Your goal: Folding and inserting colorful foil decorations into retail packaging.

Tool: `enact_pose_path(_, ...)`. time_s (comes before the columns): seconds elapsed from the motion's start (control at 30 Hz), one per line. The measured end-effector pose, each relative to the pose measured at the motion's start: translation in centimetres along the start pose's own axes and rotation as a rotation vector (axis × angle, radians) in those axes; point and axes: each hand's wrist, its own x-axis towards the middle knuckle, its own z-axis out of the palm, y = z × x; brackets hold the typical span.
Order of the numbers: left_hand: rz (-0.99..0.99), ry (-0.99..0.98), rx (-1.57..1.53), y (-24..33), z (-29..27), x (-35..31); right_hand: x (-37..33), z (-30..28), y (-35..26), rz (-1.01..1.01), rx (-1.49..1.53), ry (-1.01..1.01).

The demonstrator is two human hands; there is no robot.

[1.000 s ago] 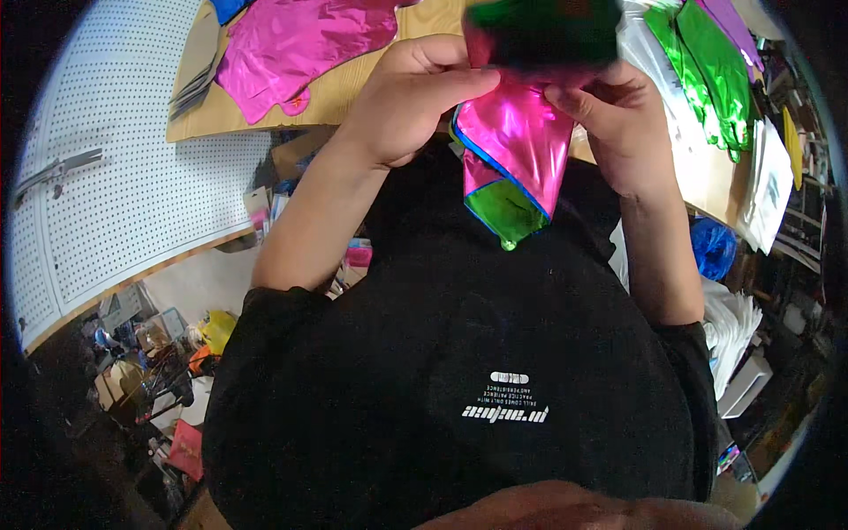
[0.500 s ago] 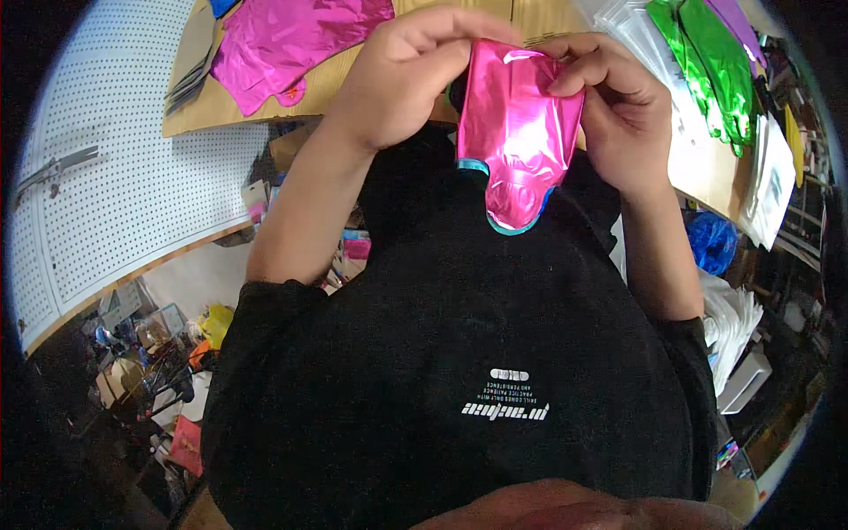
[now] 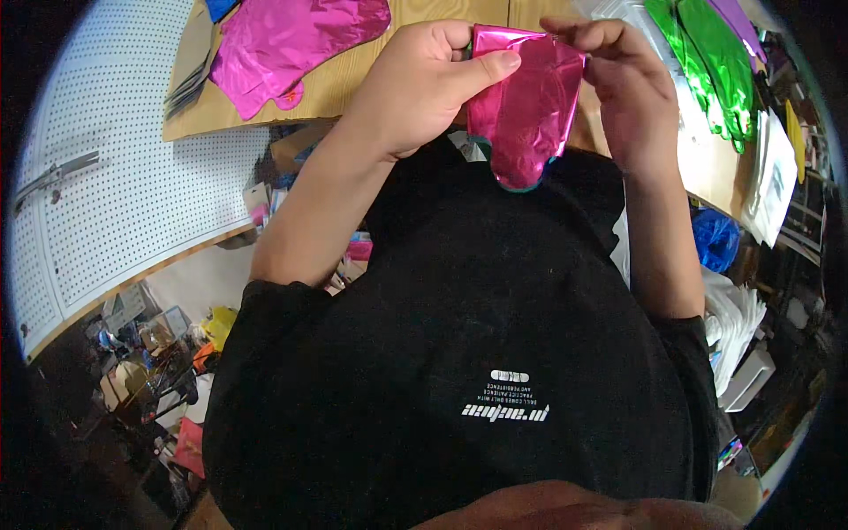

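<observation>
Left hand (image 3: pixel 424 84): thumb and fingers are gripping a pink foil piece (image 3: pixel 526 106) by its upper left part, thumb lying across the front face. Right hand (image 3: pixel 638 97): fingers are curling at the upper right corner of the same piece; whether they are pinching it or only touching, one cannot tell. Pink foil piece, one: hanging upright between both hands, in front of the tabletop (image 3: pixel 424 53) edge, showing teal edging at its lower end. Condition: appearing mostly folded, its upper part forming a compact panel with a straight top edge; a narrower rounded end is hanging below, seemingly the portion left over. Second pink foil (image 3: pixel 296 44), one: lying spread and wrinkled on the tabletop at left, apparently not folded. Flat brown sheets (image 3: pixel 190 75), a stack: resting just beside it. Green foil (image 3: pixel 707 71), long strips: lying at right, likewise looking unfolded, with purple foil (image 3: pixel 745 28) beyond. White packets (image 3: pixel 768 185): overhanging the tabletop's right edge. Perforated white board (image 3: pixel 141 141): standing at far left.
</observation>
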Motion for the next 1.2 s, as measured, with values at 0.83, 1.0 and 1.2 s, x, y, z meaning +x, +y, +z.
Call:
enact_pose_path(0.83, 0.058, 0.073, 0.139, -0.4, 0.6, -0.5, -0.3, 1.5, 0.5, 0.300, 0.145, 0.133)
enact_pose_path(1.0, 0.113, 0.133, 0.070, -0.9, 0.6, -0.6, 0.0, 1.4, 1.1, 0.254, 0.085, 0.145)
enact_pose_path(1.2, 0.117, 0.117, 0.065, -0.2, 0.2, -0.1, 0.0, 0.4, 1.8, 0.280, 0.031, 0.104)
